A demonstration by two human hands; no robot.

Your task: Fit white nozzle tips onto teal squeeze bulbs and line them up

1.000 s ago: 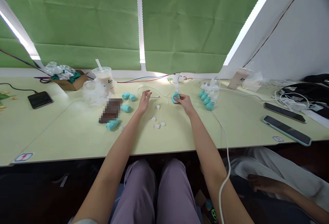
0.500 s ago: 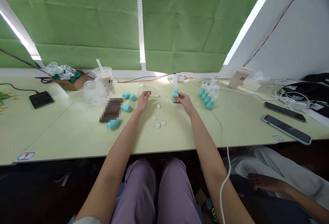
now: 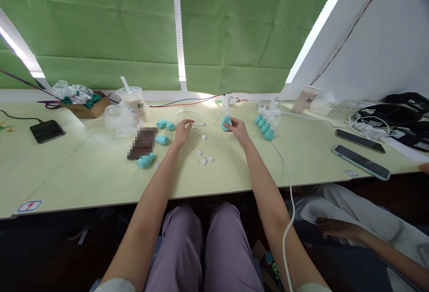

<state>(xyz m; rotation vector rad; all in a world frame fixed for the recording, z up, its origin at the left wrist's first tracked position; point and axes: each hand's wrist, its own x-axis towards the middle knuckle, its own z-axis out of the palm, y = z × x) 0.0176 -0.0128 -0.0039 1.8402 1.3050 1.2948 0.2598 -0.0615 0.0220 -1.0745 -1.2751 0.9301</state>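
My right hand [image 3: 237, 130] is closed around a turquoise bulb-shaped piece [image 3: 225, 123], held upright just above the table. A whitish, pale shape rises behind or above it; I cannot tell if they are joined. To the left, my left hand [image 3: 182, 133] has its fingertips together on the plug end of a thin white cable [image 3: 199, 124]. Between and below my hands lie several small white drop-shaped pieces [image 3: 204, 138]. Left of my left hand are more turquoise pieces [image 3: 162, 140], one of them a larger turquoise piece [image 3: 145, 161] nearer me.
Several turquoise bulbs [image 3: 265, 128] stand in a row by white plugs on the right. A cup with a straw [image 3: 134, 102], a plastic bag [image 3: 118, 120] and a cardboard box [image 3: 87, 110] are at the back left. Phones [image 3: 362, 162] lie right, near a seated person's hand [image 3: 335, 228].
My left hand's fingers have closed in on the cable's plug end. My right hand still holds the turquoise bulb, slightly shifted. The view has swung a little to the right.
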